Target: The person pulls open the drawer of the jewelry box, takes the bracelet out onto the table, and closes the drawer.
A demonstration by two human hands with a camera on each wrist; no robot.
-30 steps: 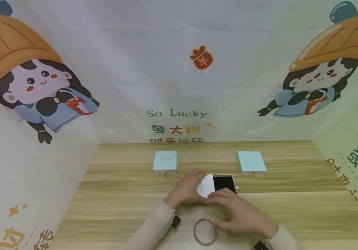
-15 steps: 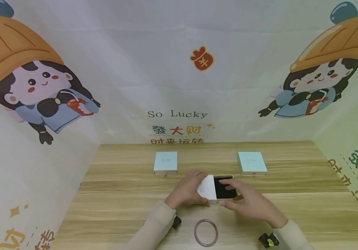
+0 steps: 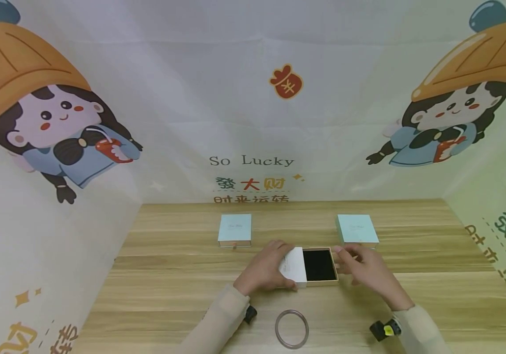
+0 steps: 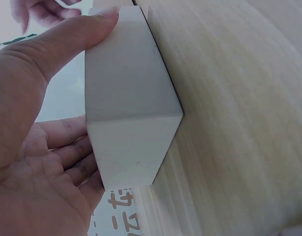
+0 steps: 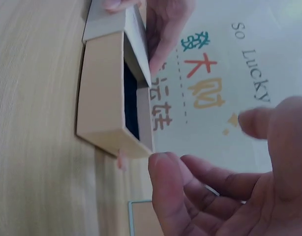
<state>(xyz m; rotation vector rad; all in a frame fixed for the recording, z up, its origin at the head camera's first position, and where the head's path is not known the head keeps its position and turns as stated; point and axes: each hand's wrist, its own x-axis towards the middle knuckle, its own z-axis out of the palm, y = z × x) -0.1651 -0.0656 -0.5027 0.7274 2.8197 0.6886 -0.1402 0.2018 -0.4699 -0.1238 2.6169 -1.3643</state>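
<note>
- Shifted off the top of the tray (image 3: 322,283) since the earlier frame, the right hand (image 3: 370,269) now hovers just beside its outer end; from here its fingers look loosely bent and free, apart from the pink ribbon tab (image 5: 121,162);
- the left hand (image 3: 265,268) grasps the white cover (image 3: 296,265) between thumb and fingers, on the desk (image 3: 173,275); the tray juts from it, black lining (image 3: 319,264) showing;
- a bangle (image 3: 277,330) lies nearer the person; two pale blue boxes (image 3: 235,228) (image 3: 356,227) sit behind.

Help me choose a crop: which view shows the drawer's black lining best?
The head view, looking down onto the exposed black lining; the right wrist view catches only a slanted strip, the left wrist view none.
</note>
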